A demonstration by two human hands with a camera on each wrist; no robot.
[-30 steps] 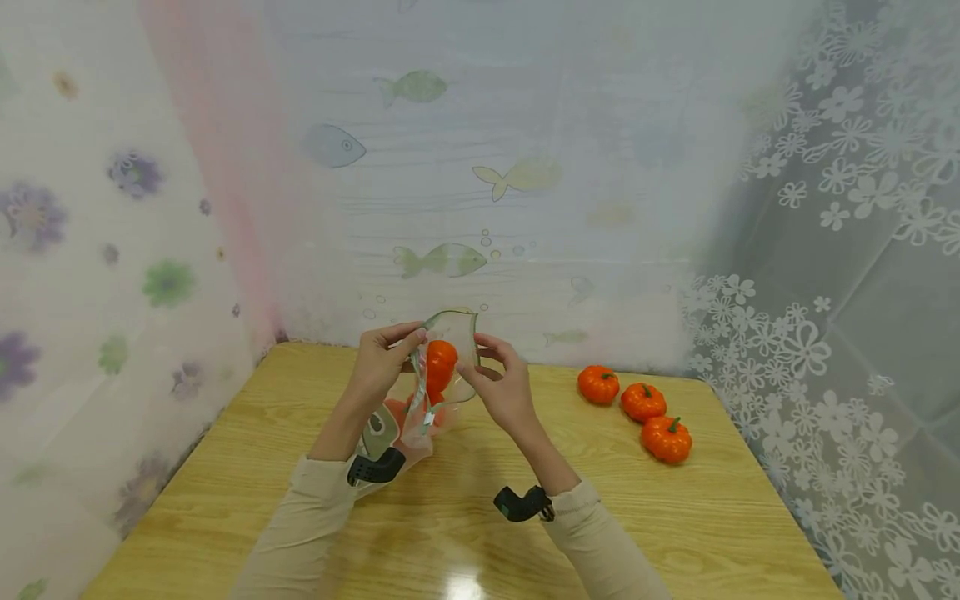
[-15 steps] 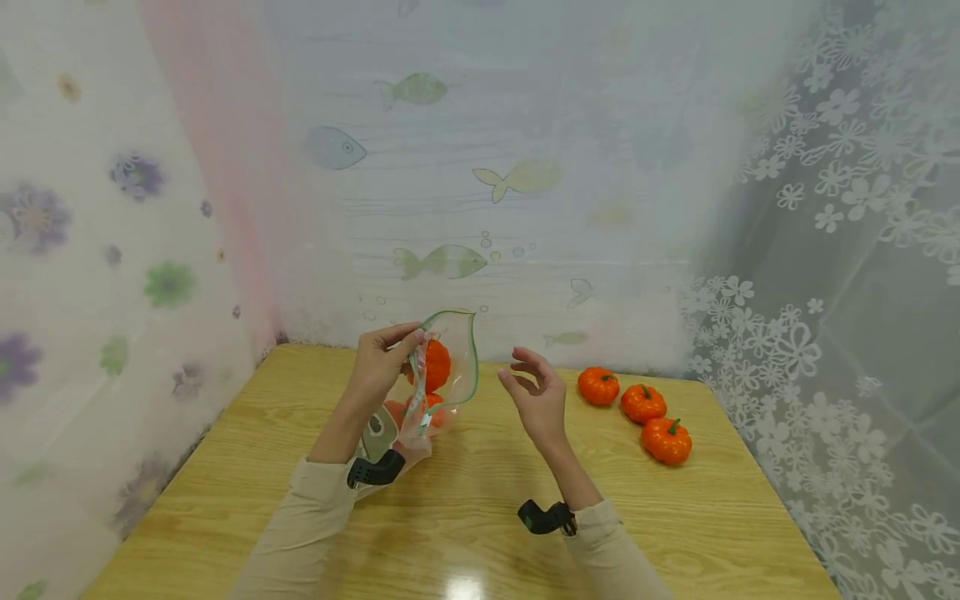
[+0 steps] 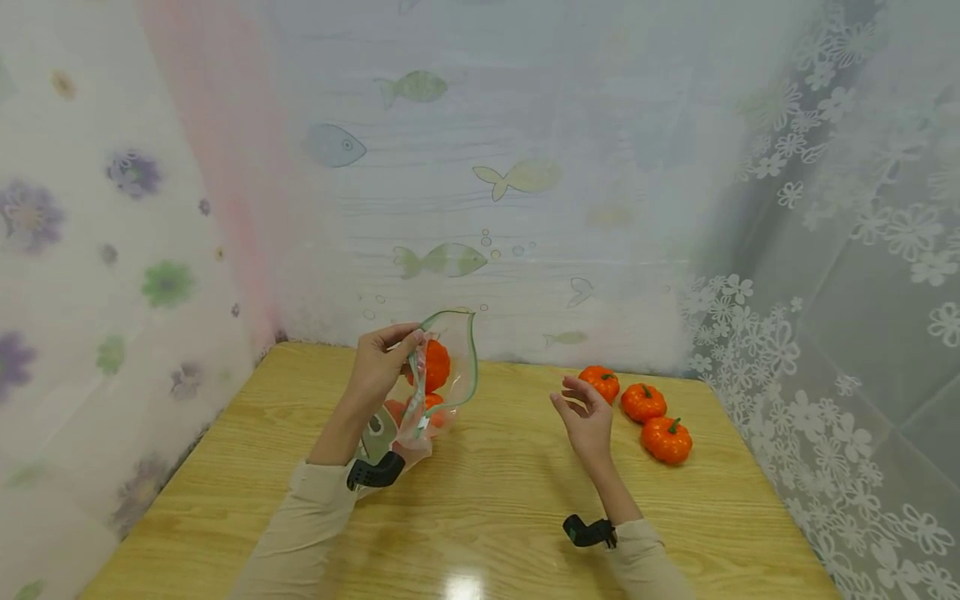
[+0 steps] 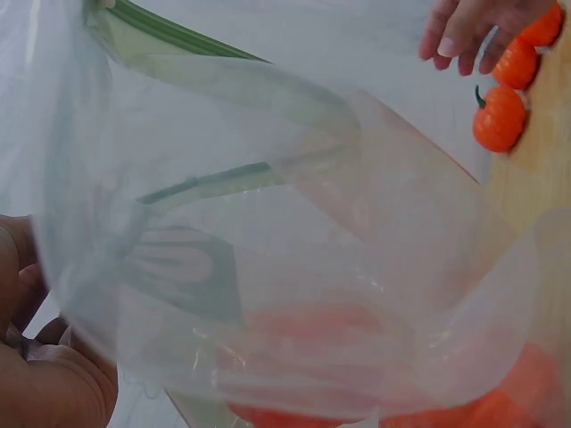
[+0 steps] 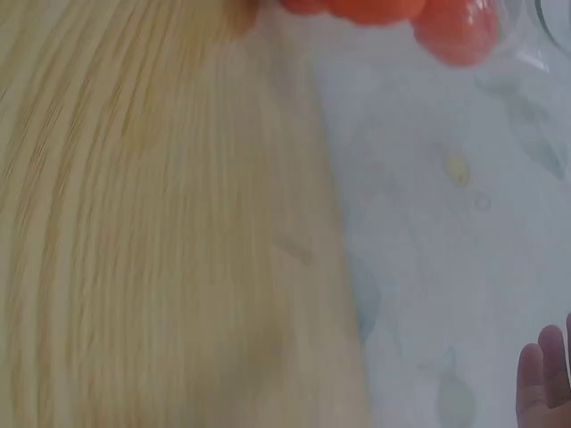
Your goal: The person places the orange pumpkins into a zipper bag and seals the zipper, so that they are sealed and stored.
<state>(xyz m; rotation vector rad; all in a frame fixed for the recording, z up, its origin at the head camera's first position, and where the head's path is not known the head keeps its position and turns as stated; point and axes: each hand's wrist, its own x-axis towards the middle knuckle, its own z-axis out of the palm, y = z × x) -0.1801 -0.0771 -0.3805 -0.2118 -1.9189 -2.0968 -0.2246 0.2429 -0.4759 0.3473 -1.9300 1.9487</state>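
My left hand (image 3: 380,367) pinches the rim of a clear zip bag (image 3: 462,362) with a green zip line, its mouth spread apart. Inside the bag sit several orange mini pumpkins (image 3: 438,367), blurred through the plastic in the left wrist view. My right hand (image 3: 588,423) hovers over the table with loosely bent fingers and holds nothing. It is nearest to an orange pumpkin (image 3: 599,382), which its fingertips partly overlap in the head view; contact cannot be told. In the right wrist view only some fingers (image 5: 544,374) show at the lower right.
Two more orange pumpkins with green stems, one (image 3: 643,402) behind the other (image 3: 667,440), lie on the right of the wooden table (image 3: 487,517). Patterned curtains (image 3: 480,200) hang behind and at both sides. A black wrist camera (image 3: 588,531) is strapped on the right arm.
My right hand has let go of the bag's rim and moved right toward the loose pumpkins. The pumpkin at the bag's mouth has dropped slightly lower inside. My left hand stays in place.
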